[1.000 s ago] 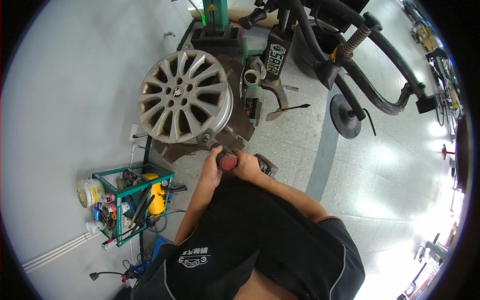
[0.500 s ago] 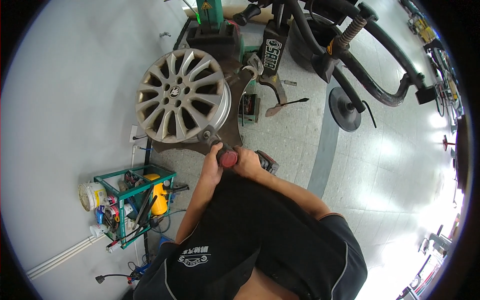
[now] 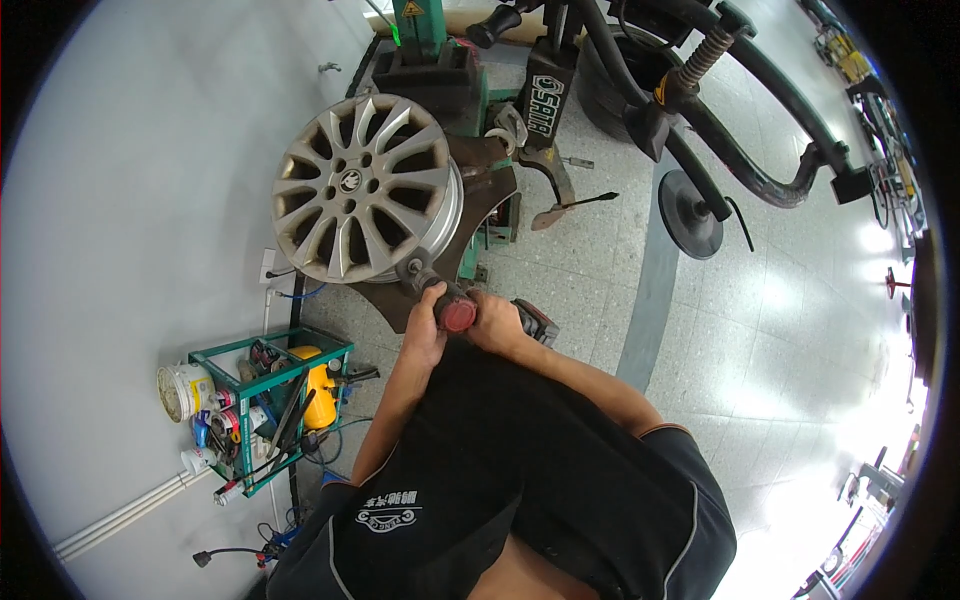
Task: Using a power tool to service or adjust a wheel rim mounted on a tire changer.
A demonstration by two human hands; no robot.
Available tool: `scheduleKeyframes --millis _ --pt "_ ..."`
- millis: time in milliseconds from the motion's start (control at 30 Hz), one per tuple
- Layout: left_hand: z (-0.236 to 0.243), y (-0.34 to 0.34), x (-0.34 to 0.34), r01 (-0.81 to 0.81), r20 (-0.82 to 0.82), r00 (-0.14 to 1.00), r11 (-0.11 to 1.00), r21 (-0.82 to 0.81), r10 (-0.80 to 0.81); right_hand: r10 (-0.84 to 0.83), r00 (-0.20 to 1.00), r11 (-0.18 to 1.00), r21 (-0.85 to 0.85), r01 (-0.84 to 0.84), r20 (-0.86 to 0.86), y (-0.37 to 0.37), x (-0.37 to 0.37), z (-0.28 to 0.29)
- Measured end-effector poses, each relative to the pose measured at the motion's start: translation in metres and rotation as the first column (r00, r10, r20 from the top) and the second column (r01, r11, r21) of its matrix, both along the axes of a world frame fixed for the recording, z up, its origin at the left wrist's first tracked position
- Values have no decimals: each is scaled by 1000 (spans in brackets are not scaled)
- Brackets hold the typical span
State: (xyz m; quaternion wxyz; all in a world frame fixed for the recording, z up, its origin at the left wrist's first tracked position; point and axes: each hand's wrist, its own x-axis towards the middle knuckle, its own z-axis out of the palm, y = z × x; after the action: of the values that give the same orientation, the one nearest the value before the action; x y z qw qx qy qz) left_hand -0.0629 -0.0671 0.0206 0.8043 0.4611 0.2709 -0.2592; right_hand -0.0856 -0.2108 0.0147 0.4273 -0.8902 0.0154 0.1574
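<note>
My right hand (image 3: 497, 322) is closed around the grip of a cordless drill (image 3: 460, 317) with a red rear end and a dark body. Its battery (image 3: 537, 322) sticks out beyond that hand. Wrapped round the body from the other side is my left hand (image 3: 427, 325). At the drill's tip, a small round disc (image 3: 411, 263) meets the lower right edge of a silver multi-spoke alloy wheel (image 3: 350, 181), which has no tyre on it. The wheel lies face up on the dark turntable (image 3: 482, 207) of a tyre changer. Whether the disc presses on the metal is hard to tell.
Black tyre-changer arms (image 3: 700, 110) reach over the upper right, near a round plate (image 3: 690, 215) and a tyre (image 3: 615, 85). A green post (image 3: 425, 35) stands behind the wheel. At left, a green rack (image 3: 270, 375) holds cans and tools against the wall.
The turntable and the wheel on it have turned counterclockwise; the spokes and turntable corners sit in new places. My hands and the drill have stayed nearly still at the rim's edge.
</note>
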Motion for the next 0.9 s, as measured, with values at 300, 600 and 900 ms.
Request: scheduleKeyframes --millis 300,600,900 --pt "4 0 0 -3 -6 1000 1000 24 4 -13 1000 1000 -8 13 -21 3 0 0" --pt "4 0 0 8 11 1000 1000 6 -8 -37 998 999 -2 37 50 2 -3 -1" --pt "2 -1 1 8 1 1000 1000 25 -8 -28 999 1000 11 28 29 1 0 -1"
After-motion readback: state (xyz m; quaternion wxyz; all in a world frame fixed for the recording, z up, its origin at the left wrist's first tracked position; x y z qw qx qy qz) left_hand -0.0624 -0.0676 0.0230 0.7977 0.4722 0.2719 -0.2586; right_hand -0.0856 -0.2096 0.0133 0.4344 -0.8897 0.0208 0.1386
